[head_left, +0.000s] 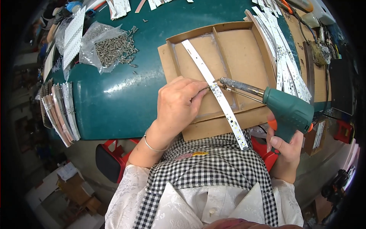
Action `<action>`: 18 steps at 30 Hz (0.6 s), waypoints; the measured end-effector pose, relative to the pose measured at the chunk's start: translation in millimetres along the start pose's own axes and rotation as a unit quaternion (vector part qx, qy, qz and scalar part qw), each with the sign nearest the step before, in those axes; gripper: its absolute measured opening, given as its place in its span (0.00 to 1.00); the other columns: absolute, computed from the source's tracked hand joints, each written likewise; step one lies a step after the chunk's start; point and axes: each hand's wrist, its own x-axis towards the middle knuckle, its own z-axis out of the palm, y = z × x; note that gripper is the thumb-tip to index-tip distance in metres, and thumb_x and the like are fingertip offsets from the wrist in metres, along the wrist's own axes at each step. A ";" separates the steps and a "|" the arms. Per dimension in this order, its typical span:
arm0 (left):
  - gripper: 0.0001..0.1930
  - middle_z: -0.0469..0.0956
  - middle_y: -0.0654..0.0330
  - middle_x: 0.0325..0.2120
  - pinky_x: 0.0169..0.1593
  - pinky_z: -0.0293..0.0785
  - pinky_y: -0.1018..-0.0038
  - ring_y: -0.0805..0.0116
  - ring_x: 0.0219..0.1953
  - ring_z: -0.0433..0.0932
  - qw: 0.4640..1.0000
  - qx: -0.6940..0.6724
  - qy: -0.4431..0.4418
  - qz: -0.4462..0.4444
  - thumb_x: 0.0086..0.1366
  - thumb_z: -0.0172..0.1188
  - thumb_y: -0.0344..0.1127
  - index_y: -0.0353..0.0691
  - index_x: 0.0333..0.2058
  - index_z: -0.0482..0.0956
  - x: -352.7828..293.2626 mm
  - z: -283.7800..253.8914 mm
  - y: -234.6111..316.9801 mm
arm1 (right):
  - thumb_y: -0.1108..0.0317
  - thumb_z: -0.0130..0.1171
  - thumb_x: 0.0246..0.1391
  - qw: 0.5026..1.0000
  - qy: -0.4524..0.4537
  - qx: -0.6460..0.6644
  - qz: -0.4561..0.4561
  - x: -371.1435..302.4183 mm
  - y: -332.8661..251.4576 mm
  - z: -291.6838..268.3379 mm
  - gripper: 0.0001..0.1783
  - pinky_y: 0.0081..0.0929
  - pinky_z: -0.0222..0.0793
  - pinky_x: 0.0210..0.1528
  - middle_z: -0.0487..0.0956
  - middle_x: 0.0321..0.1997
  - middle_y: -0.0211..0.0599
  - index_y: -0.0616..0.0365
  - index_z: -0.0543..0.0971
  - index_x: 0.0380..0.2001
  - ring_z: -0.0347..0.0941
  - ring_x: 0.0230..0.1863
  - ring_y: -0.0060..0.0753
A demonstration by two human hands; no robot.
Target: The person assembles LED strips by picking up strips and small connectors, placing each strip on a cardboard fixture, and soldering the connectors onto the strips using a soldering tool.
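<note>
Soldering gun [288, 108] — tip [216, 81] at strip [225, 105]

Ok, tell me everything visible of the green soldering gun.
The soldering gun has a green, plastic-looking pistol body with orange parts front and rear. A worn, greyish metal barrel and a thinner tube beside it extend leftward. The right hand grips its handle; the tip is at the white strip, contact unclear.
</note>
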 end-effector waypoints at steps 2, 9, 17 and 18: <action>0.09 0.81 0.61 0.24 0.29 0.75 0.71 0.63 0.26 0.78 1.000 0.006 0.007 0.003 0.46 0.69 0.24 0.40 0.29 0.83 -1.4 2.4 -2.1 | 0.78 0.67 0.44 0.999 0.005 -0.024 0.027 -1.1 -1.7 -0.7 0.38 0.19 0.72 0.23 0.73 0.48 0.51 0.69 0.62 0.58 0.71 0.31 0.28; 0.08 0.81 0.59 0.23 0.26 0.72 0.74 0.66 0.22 0.77 0.999 0.019 0.034 0.035 0.45 0.70 0.22 0.38 0.27 0.82 -3.6 7.3 -6.2 | 0.77 0.67 0.45 0.999 0.002 -0.029 0.037 -0.5 -2.7 2.6 0.34 0.19 0.72 0.24 0.73 0.45 0.48 0.69 0.64 0.56 0.71 0.32 0.28; 0.08 0.81 0.60 0.22 0.25 0.71 0.75 0.67 0.21 0.76 0.998 0.012 0.035 0.041 0.45 0.70 0.21 0.37 0.26 0.82 -4.1 6.7 -7.4 | 0.75 0.68 0.42 0.997 -0.004 -0.055 0.058 -3.4 1.9 -6.8 0.36 0.19 0.71 0.22 0.73 0.46 0.49 0.70 0.65 0.55 0.71 0.31 0.29; 0.08 0.81 0.60 0.22 0.25 0.71 0.75 0.67 0.21 0.76 0.998 0.013 0.035 0.042 0.45 0.70 0.21 0.37 0.26 0.82 -4.3 6.9 -7.9 | 0.75 0.68 0.42 0.997 -0.004 -0.055 0.058 -2.4 0.3 -3.6 0.36 0.19 0.71 0.22 0.73 0.46 0.49 0.70 0.65 0.55 0.71 0.31 0.29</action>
